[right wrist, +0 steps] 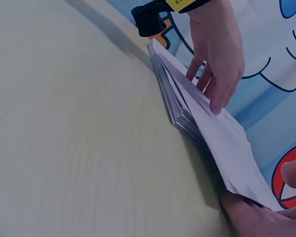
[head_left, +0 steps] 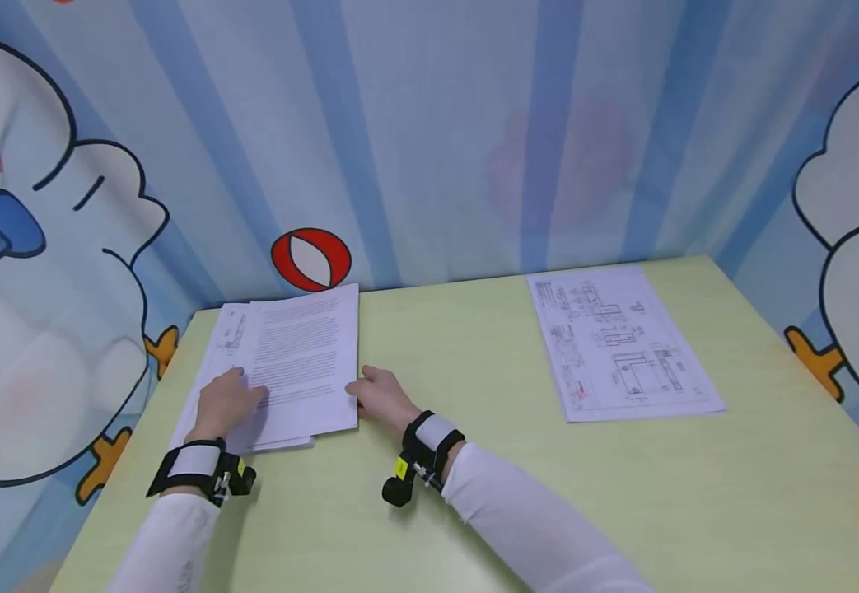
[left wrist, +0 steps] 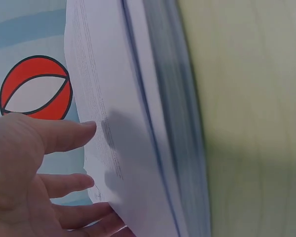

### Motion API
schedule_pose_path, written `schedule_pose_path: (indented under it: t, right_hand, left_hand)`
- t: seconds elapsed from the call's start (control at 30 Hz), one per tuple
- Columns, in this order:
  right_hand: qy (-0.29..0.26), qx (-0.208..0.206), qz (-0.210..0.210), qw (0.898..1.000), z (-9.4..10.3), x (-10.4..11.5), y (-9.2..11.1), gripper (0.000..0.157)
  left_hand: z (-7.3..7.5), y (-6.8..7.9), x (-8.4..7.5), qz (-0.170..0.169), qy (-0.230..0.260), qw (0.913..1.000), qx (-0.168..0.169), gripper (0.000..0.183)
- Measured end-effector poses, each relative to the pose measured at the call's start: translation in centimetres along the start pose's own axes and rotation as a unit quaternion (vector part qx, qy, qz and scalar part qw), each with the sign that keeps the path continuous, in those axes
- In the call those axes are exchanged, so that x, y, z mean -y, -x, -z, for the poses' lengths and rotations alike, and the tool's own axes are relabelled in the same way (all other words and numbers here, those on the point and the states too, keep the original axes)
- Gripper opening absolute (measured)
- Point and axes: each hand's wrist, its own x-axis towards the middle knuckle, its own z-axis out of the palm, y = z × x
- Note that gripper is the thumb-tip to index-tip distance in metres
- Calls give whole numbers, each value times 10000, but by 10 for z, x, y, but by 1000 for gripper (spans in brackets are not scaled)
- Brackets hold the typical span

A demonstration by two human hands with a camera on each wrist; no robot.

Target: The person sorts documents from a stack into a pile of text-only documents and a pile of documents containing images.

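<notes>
Fingers of the right hand [head_left: 383,397] hold the top sheet [head_left: 303,358] by its raised edge at four o'clock, fingertips beneath, thumb above. Left hand [head_left: 225,403] touches it toward eight o'clock, thumb and fingers spread apart. Paper stack [head_left: 225,350] lies underneath, at ten o'clock on the table [head_left: 473,362]; technical drawing [head_left: 618,346] lies well apart at two o'clock.

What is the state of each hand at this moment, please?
Left hand: open, touching the top paper.
Right hand: closed, holding the top paper's right edge.
</notes>
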Motion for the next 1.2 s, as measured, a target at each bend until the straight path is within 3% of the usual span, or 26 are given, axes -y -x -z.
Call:
schedule_pose_path:
  t: [0.2, 0.37, 0.6, 0.87, 1.0, 1.2]
  right_hand:
    - [459, -156, 185, 9987, -12, -1, -4, 49]
    - [397, -227, 309, 9985, -12, -3, -8, 50]
    - [226, -392, 237, 9987, -6, -2, -13, 52]
    - [415, -655, 304, 9965, 1, 2, -13, 42]
    - [473, -661, 304, 9962, 2, 2, -12, 39]
    - [143, -745, 86, 9971, 8, -6, -17, 38]
  left_hand:
    - [-1, 2, -2, -12, 81, 9998, 175, 66]
    - [-3, 5, -5, -267, -43, 9991, 335, 64]
    - [-9, 7, -6, -251, 28, 9988, 415, 66]
    - [-14, 5, -10, -543, 85, 9975, 443, 66]
    - [-17, 3, -12, -578, 141, 9970, 501, 68]
    - [-17, 6, -19, -527, 299, 9966, 561, 68]
